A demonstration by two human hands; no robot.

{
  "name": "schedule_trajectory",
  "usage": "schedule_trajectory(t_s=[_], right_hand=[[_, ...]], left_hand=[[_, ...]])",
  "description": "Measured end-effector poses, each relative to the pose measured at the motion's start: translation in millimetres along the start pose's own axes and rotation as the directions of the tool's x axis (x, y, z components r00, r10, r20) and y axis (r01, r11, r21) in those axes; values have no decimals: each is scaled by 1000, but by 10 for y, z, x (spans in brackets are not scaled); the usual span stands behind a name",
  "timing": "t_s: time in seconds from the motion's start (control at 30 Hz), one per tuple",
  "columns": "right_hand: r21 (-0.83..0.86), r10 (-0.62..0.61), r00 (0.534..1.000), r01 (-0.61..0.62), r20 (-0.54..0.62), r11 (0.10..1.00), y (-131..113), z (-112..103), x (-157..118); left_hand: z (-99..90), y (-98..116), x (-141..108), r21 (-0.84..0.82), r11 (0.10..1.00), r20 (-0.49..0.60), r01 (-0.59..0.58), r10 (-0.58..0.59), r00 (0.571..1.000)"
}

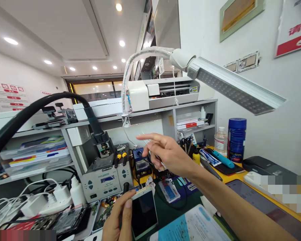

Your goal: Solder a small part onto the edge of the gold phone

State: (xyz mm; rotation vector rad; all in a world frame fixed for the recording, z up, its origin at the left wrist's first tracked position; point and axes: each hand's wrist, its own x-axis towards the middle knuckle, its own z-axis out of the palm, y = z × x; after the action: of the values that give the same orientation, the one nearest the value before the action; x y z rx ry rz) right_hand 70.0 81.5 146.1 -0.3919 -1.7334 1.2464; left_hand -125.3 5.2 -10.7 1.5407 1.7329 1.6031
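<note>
At the bottom centre, my left hand grips a smartphone by its left edge, thumb along the side. The phone has a pale frame and a dark screen, and is tilted up towards me. My right hand is raised above the bench, index finger stretched out to the left and the other fingers curled. Thin metal prongs, which look like tweezers, stick out beside that finger; the rest of them is hidden by the hand. The right hand is apart from the phone.
A grey hot-air station with yellow-handled pliers stands at the back left. A lamp hangs over the right side. A printed sheet lies in front. Power plugs crowd the left; a large tablet-like screen lies right.
</note>
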Motion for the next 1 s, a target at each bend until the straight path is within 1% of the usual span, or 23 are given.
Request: schedule_trajectory(t_s=[0.03,0.07,0.13,0.17,0.2,0.23,0.33,0.4,0.43,0.47,0.53,0.6,0.67,0.73,0.77,0.9,1.0], right_hand=[[-9,9,1000,-9,-19,1000,-8,-44,-48],[16,36,999,-35,-40,999,-5,-89,-100],[153,141,988,-129,-67,980,28,-180,-204],[241,199,978,-178,-66,954,56,-223,-255],[323,247,967,-216,-57,921,90,-263,-303],[367,266,963,-230,-50,902,129,-297,-347],[454,321,947,-282,-8,845,266,-358,-461],[529,363,931,-325,35,784,361,-358,-519],[541,372,927,-332,37,773,404,-347,-543],[535,372,928,-328,28,779,443,-328,-564],[460,359,933,-314,-12,831,502,-274,-600],[337,338,938,-295,-75,894,530,-206,-630],[171,283,947,-257,-151,951,532,-129,-657],[28,213,956,-212,-202,977,522,-46,-677],[-8,188,959,-194,-212,981,518,-3,-683],[-52,110,964,-126,-242,991,539,157,-674],[-75,106,970,-125,-220,989,578,233,-637]], left_hand=[[-9,26,6,-11,1000,13,11,-11,1000],[-15,56,9,-23,1000,26,19,-18,999],[-25,109,13,-40,999,47,22,-20,999],[-28,126,15,-45,999,54,13,-10,999],[-30,137,17,-48,999,54,-1,4,999],[-32,141,19,-48,999,51,-15,18,999],[-30,125,22,-47,997,29,-56,58,998],[-27,107,21,-48,996,15,-81,82,997],[-25,99,20,-49,995,12,-91,92,996],[-23,93,18,-49,994,9,-100,100,995],[-17,85,12,-46,994,10,-98,98,995],[-9,85,4,-45,995,6,-92,92,996],[-2,97,-4,-46,994,-9,-96,96,995],[0,117,-13,-38,993,-22,-112,111,994],[-2,129,-17,-32,992,-13,-119,118,993],[-23,158,-27,-2,989,22,-151,151,988],[-38,153,-33,3,986,26,-169,169,985]])
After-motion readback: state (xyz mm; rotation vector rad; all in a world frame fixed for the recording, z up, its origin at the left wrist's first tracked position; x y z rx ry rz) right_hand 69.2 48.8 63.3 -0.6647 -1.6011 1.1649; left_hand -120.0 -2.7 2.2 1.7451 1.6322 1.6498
